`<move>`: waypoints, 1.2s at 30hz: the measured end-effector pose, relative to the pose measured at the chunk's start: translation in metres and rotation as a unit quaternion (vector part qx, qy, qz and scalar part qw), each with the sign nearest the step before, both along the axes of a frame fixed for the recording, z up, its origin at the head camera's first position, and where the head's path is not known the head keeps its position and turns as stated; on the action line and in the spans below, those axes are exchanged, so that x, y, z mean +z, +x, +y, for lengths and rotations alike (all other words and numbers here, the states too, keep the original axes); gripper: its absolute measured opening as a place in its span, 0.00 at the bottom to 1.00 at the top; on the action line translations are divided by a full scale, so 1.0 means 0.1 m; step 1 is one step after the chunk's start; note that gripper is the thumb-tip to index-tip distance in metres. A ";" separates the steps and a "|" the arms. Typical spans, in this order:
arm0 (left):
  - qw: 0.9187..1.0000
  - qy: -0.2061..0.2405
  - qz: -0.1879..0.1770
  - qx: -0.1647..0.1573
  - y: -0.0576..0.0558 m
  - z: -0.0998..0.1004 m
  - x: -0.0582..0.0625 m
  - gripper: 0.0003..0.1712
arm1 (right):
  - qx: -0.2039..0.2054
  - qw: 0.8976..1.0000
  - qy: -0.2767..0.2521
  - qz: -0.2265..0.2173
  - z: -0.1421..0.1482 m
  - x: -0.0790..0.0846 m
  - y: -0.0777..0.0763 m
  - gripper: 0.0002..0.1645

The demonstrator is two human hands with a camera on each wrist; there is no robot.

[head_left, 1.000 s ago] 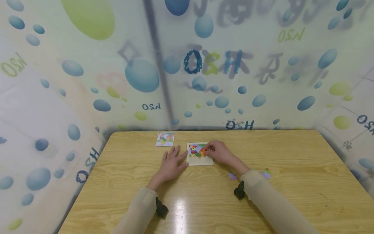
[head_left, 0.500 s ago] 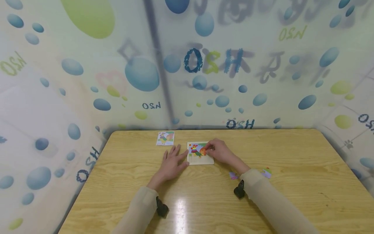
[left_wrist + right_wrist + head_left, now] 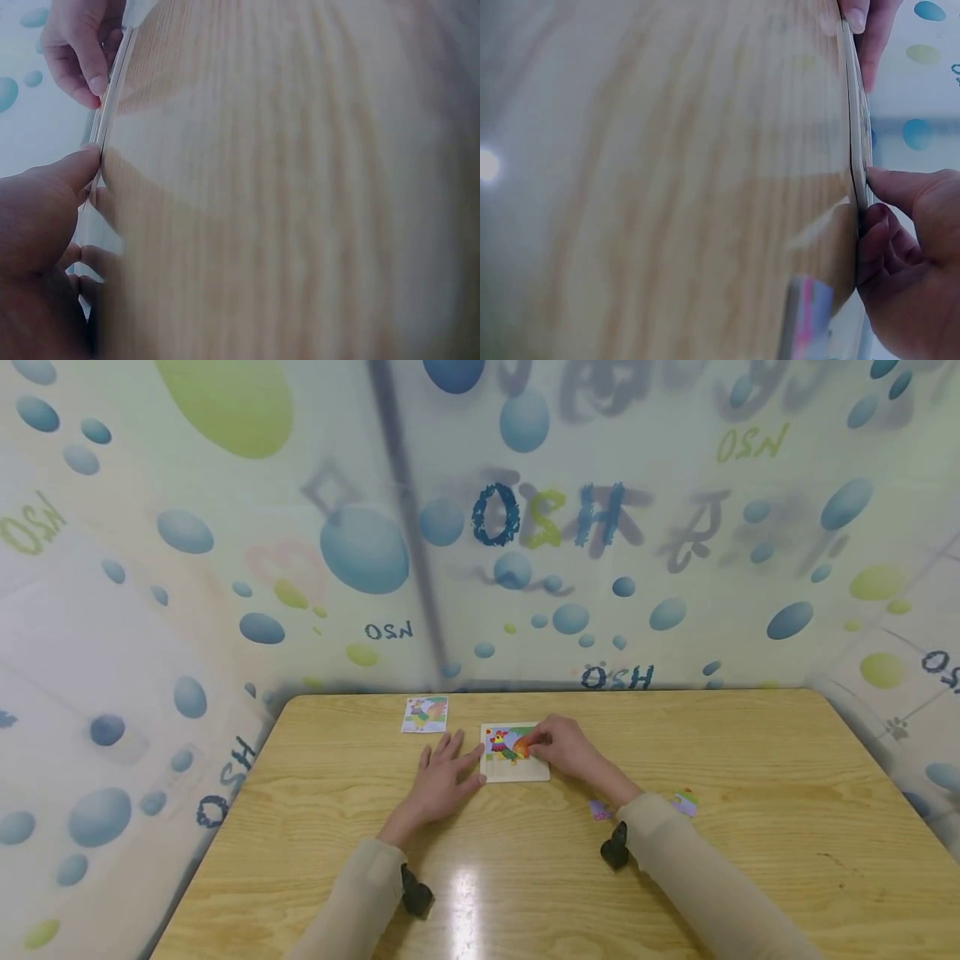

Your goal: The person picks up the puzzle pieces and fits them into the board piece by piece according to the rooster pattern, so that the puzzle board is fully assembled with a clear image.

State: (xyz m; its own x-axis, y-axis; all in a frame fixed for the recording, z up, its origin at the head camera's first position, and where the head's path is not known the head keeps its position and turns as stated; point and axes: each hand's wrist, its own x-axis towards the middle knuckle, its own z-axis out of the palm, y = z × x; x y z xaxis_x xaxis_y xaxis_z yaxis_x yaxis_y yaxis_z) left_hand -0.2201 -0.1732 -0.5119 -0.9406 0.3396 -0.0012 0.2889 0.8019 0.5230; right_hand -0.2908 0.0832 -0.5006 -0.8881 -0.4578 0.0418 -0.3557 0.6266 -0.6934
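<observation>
A small puzzle board (image 3: 516, 771) with a pale frame lies on the table, its upper part filled with a colourful rooster picture (image 3: 501, 745). My right hand (image 3: 564, 748) bends over the board's right side and pinches an orange-red puzzle piece (image 3: 522, 747) at the rooster's tail, partly hidden by the fingers. My left hand (image 3: 442, 782) rests spread on the table, its thumb and index finger touching the board's left edge. In the left wrist view, a bit of red shows under the right fingertips (image 3: 97, 86). The right wrist view shows the board edge-on (image 3: 860, 120).
Two loose puzzle pieces, one purple (image 3: 598, 810) and one multicoloured (image 3: 684, 802), lie near the right forearm. A rooster picture card (image 3: 424, 715) lies behind the left hand. Beyond the wooden table (image 3: 750, 752) stands a wall with printed bubbles (image 3: 365, 552).
The orange-red piece has settled a little flatter and closer into the rooster picture under my right fingers. My left hand has stayed at the board's edge.
</observation>
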 end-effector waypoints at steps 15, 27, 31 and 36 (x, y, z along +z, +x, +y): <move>1.000 -0.013 0.000 0.000 0.02 0.02 0.07 0.32 | 0.019 0.999 -0.021 -0.031 0.08 0.02 0.02 0.06; 1.000 -0.013 0.007 -0.003 0.02 0.02 0.03 0.32 | 0.035 0.994 -0.074 -0.067 0.49 0.17 0.18 0.13; 1.000 -0.010 0.013 -0.005 0.02 0.01 0.04 0.31 | 0.044 0.993 -0.080 -0.069 0.67 0.24 0.27 0.15; 1.000 -0.005 0.014 -0.006 0.03 0.01 0.06 0.31 | 0.067 0.994 -0.054 -0.072 0.86 0.23 0.37 0.16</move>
State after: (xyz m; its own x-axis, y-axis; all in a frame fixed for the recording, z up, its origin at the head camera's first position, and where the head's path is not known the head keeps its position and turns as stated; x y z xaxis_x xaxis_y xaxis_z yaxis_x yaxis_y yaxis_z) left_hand -0.2167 -0.1725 -0.5055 -0.9358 0.3518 0.0224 0.3140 0.8032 0.5062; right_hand -0.2537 0.1693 -0.4779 -0.8194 -0.5726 -0.0265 -0.3231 0.4996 -0.8037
